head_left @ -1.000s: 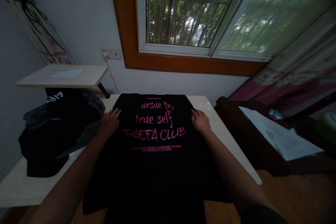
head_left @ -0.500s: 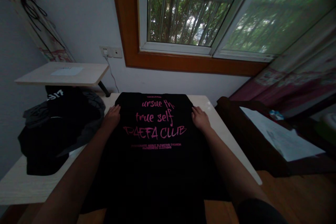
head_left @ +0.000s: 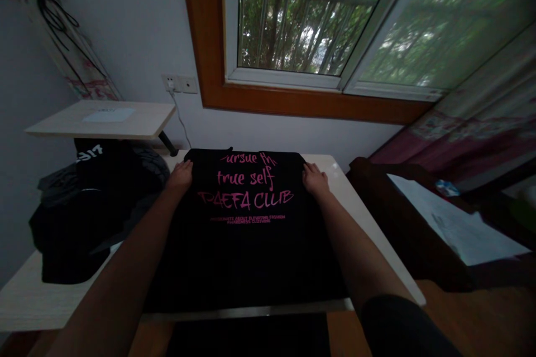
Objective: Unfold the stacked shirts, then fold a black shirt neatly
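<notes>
A black T-shirt [head_left: 247, 262] with pink lettering lies spread on the pale table [head_left: 368, 223] in front of me. At its far left side, my left hand [head_left: 181, 175] is closed on the cloth's edge. My right hand [head_left: 316, 179] pinches the opposite edge at about the same height. Between the hands the fabric is fairly flat, and its far end is folded over, cutting off the top line of print. The near edge of the shirt lies just inside the table's front edge.
Dark garments [head_left: 96, 201] are heaped at the left, partly under a small raised shelf [head_left: 154, 117] with a paper on it. Behind the table are a wall socket [head_left: 180, 83] with a cable and a window. A dark wooden piece of furniture [head_left: 419, 234] bearing a white sheet stands to the right.
The shirt has been drawn away from me; its near edge, which hung over the table's front, now lies on the tabletop. The top print line has gone over the far fold. Both hands still hold the sides.
</notes>
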The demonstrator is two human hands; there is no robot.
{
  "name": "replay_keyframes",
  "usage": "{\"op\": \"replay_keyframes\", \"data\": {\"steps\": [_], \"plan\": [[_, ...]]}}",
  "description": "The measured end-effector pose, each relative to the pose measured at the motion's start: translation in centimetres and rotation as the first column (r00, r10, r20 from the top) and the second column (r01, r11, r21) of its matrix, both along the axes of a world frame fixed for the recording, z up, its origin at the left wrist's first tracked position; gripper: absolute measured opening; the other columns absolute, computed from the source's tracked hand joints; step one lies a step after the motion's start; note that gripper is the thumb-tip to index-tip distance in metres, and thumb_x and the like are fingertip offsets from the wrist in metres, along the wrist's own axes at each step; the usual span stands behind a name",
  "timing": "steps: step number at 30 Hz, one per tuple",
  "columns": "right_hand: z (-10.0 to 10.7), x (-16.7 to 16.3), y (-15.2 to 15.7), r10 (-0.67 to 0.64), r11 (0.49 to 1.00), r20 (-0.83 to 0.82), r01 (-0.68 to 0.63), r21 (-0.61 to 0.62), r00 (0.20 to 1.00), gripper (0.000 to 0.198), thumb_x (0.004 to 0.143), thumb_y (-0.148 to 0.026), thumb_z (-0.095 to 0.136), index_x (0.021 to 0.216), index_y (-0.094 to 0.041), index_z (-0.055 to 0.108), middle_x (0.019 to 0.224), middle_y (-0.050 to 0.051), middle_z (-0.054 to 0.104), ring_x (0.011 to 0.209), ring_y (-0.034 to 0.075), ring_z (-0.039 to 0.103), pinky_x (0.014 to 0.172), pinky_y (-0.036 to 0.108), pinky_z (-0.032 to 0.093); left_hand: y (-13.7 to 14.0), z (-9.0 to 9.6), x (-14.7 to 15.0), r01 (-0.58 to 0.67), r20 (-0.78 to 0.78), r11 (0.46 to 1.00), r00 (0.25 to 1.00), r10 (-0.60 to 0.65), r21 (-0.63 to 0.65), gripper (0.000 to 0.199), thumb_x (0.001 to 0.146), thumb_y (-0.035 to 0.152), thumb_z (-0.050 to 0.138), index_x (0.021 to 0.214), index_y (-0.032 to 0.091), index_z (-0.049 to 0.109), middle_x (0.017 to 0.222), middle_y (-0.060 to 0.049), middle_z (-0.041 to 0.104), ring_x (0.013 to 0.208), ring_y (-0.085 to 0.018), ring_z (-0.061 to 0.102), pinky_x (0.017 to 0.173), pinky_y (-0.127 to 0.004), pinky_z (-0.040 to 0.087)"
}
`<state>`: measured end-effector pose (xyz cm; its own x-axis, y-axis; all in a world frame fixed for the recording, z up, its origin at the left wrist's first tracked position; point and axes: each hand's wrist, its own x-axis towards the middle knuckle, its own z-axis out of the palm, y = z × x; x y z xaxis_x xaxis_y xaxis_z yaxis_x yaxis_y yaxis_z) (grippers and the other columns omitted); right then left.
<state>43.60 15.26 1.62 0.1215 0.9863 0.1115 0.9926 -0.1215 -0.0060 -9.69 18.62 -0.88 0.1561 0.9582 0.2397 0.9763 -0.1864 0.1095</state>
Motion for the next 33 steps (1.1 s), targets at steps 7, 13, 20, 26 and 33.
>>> {"op": "replay_keyframes", "data": {"steps": [7,13,20,26,33], "plan": [[-0.4,-0.4,0.0,-0.014,0.998,-0.033,0.016,0.066,0.999,0.051,0.105,-0.029,0.027,0.152,-0.019,0.044,0.159,0.011,0.041,0.146,0.027,0.034,0.115,0.052,0.033,-0.8,-0.2,0.0,-0.041,0.027,0.999,0.999,0.041,0.021,0.058,0.087,0.005,0.036,0.141,0.004,0.055,0.150,-0.020,0.051,0.142,-0.030,0.046,0.121,-0.049,0.032],[-0.2,-0.2,-2.6,0.023,0.985,-0.037,-0.017,0.170,0.999,0.047,0.102,-0.023,0.034,0.144,-0.017,0.055,0.146,0.012,0.055,0.132,0.027,0.049,0.111,0.041,0.038,-4.2,-0.2,0.3,-0.099,0.053,0.993,0.994,0.095,0.059,0.058,0.089,0.004,0.032,0.144,0.001,0.050,0.152,-0.022,0.049,0.145,-0.028,0.042,0.120,-0.045,0.035],[0.3,-0.2,-9.2,0.051,0.967,0.008,-0.052,0.248,0.999,0.039,0.097,-0.021,0.046,0.132,-0.018,0.064,0.133,0.013,0.059,0.114,0.029,0.055,0.093,0.038,0.048,-12.1,0.6,0.4,0.024,-0.003,0.982,1.000,-0.024,0.188,0.052,0.087,0.011,0.042,0.137,0.009,0.058,0.144,-0.019,0.054,0.138,-0.031,0.047,0.116,-0.046,0.039],[0.5,0.0,-14.9,0.077,0.966,0.060,-0.089,0.245,0.995,0.034,0.097,-0.020,0.049,0.128,-0.019,0.065,0.124,0.013,0.060,0.108,0.028,0.054,0.090,0.037,0.048,-18.9,2.0,0.0,0.115,-0.035,0.982,0.993,-0.111,0.152,0.038,0.091,0.017,0.044,0.122,0.016,0.066,0.120,-0.015,0.065,0.115,-0.030,0.059,0.105,-0.048,0.046],[0.6,-0.2,-19.1,0.010,0.973,0.052,-0.021,0.230,0.999,0.033,0.102,-0.027,0.048,0.132,-0.020,0.061,0.116,0.011,0.059,0.097,0.023,0.059,0.078,0.030,0.048,-23.5,2.3,-1.0,0.194,-0.010,0.971,0.981,-0.194,0.139,0.023,0.091,0.017,0.046,0.102,0.020,0.067,0.106,-0.013,0.065,0.097,-0.030,0.059,0.090,-0.049,0.049]]}}
